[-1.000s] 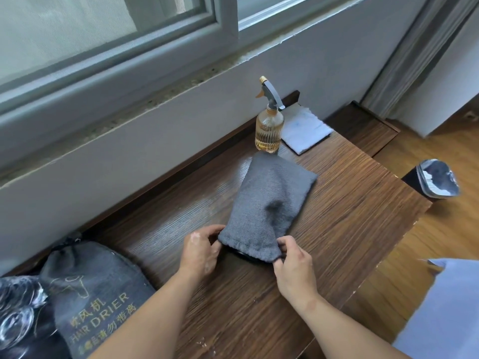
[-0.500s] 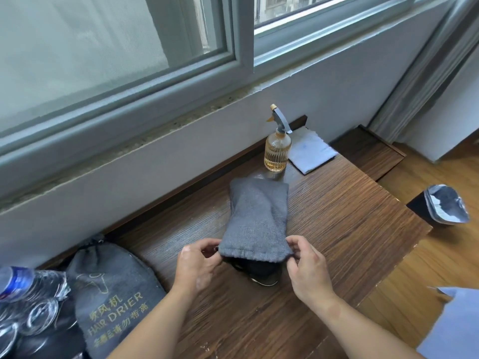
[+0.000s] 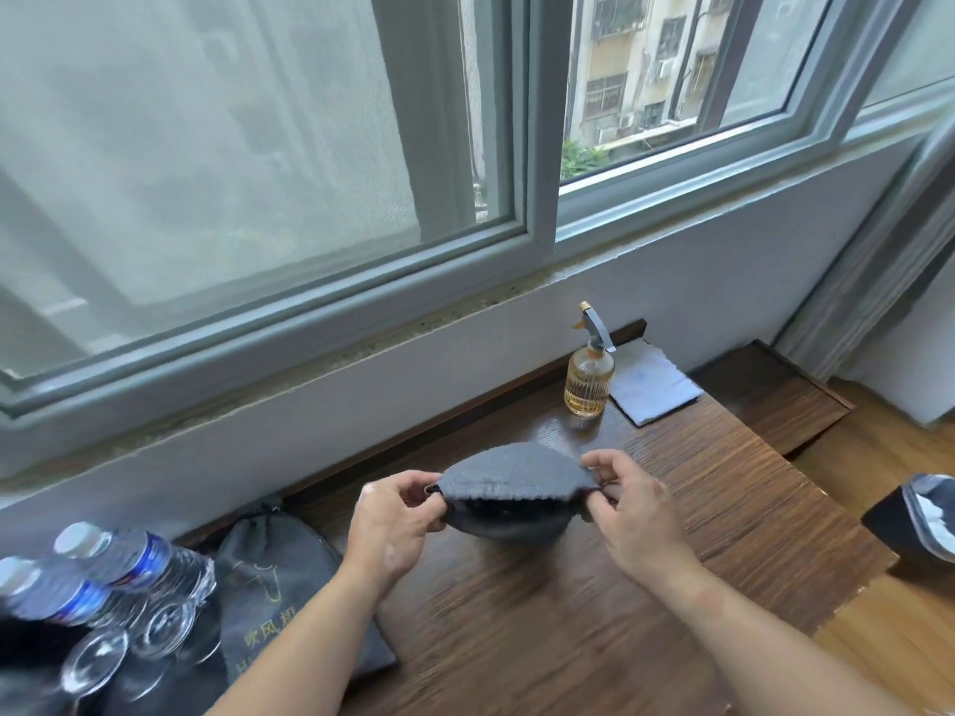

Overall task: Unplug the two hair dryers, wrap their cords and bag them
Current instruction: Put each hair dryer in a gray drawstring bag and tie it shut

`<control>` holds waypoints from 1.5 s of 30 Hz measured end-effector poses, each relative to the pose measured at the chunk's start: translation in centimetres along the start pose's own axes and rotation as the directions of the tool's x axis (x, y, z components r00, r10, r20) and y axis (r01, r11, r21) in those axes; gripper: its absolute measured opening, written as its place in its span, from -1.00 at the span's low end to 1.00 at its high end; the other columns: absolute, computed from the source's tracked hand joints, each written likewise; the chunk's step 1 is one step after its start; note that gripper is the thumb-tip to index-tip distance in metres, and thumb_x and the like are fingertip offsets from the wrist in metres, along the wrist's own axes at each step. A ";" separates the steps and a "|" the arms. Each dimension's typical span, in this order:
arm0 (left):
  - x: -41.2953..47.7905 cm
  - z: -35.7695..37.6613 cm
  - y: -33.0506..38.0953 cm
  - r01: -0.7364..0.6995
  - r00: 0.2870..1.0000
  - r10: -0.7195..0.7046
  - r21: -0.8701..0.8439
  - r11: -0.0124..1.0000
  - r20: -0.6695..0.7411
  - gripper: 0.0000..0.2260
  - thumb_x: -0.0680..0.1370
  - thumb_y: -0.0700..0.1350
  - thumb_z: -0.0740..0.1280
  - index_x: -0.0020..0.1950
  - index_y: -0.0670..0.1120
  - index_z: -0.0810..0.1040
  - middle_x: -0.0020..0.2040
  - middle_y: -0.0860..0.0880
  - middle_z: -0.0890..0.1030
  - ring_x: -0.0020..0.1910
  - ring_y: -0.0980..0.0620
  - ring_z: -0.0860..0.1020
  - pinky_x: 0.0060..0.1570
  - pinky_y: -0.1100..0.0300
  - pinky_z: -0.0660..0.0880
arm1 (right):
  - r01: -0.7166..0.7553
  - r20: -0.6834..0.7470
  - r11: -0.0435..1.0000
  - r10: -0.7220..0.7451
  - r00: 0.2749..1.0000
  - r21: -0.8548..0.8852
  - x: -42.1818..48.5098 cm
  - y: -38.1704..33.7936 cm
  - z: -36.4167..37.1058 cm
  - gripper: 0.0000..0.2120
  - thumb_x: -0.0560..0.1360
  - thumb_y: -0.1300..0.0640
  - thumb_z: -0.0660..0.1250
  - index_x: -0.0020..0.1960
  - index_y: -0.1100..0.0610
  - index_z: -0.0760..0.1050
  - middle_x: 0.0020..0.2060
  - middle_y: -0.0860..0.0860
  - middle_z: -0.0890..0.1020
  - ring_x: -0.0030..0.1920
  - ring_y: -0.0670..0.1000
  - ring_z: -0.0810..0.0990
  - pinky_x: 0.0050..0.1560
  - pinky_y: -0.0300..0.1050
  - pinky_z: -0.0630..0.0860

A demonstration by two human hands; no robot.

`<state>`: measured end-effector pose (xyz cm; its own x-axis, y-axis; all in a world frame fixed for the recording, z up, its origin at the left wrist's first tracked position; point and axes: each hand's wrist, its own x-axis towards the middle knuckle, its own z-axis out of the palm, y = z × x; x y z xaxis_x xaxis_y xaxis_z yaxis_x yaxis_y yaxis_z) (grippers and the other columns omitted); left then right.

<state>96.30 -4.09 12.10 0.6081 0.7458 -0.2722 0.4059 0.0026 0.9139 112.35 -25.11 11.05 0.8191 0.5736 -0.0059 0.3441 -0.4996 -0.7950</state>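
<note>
Hands, two counted: our left hand and right hand each pinch one side of the mouth of one grey drawstring pouch, held open over the wooden desk. One printed hair-drier bag lies near left beside two water bottles. One spray bottle, one cloth far right.

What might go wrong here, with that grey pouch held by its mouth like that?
1. The left hand and right hand pinch only the rim of the grey pouch. Its mouth gapes towards the person, so the dark contents might slide out if it tips.
2. The spray bottle stands just behind the pouch, and a forward swing might knock it over.
3. The drinking glasses lie close to the left forearm, which might bump them.
</note>
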 end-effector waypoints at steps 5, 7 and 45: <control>-0.1 -1.3 2.1 -0.037 0.998 0.037 0.005 0.999 -0.058 -0.77 0.49 -0.37 0.37 -0.11 -0.06 0.73 -0.21 -0.16 0.73 -0.28 0.01 0.66 -0.26 0.24 0.59 | 0.050 0.061 0.999 -0.048 0.997 -0.021 1.5 -2.5 -1.5 -0.67 0.54 0.23 0.36 0.19 -0.14 0.49 -0.06 -0.20 0.60 -0.04 -0.12 0.65 0.06 -0.07 0.65; -0.3 -2.0 3.1 -0.060 0.995 0.062 0.022 0.998 -0.079 -0.78 0.50 -0.35 0.37 -0.09 -0.08 0.74 -0.21 -0.11 0.74 -0.29 0.06 0.67 -0.29 0.32 0.56 | 0.047 0.090 0.999 -0.045 0.995 -0.020 2.3 -3.5 -2.0 -0.68 0.56 0.24 0.35 0.21 -0.10 0.50 -0.03 -0.21 0.57 -0.03 -0.14 0.63 0.07 -0.12 0.64; -0.4 -2.5 5.7 -0.056 0.998 0.058 -0.088 0.995 0.023 -0.86 0.55 -0.24 0.45 -0.18 -0.06 0.71 -0.20 -0.20 0.72 -0.15 -0.24 0.71 -0.10 -0.04 0.68 | -0.054 0.118 0.975 0.081 0.990 -0.214 5.6 -6.6 -0.8 -0.85 0.42 0.17 0.40 -0.11 0.01 0.45 -0.20 -0.08 0.57 -0.16 -0.12 0.48 -0.24 -0.23 0.41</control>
<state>96.64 -2.71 18.23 0.6463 0.7290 -0.2255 0.3100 0.0193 0.9505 114.99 -19.11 16.74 0.7841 0.6042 -0.1417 0.3900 -0.6573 -0.6449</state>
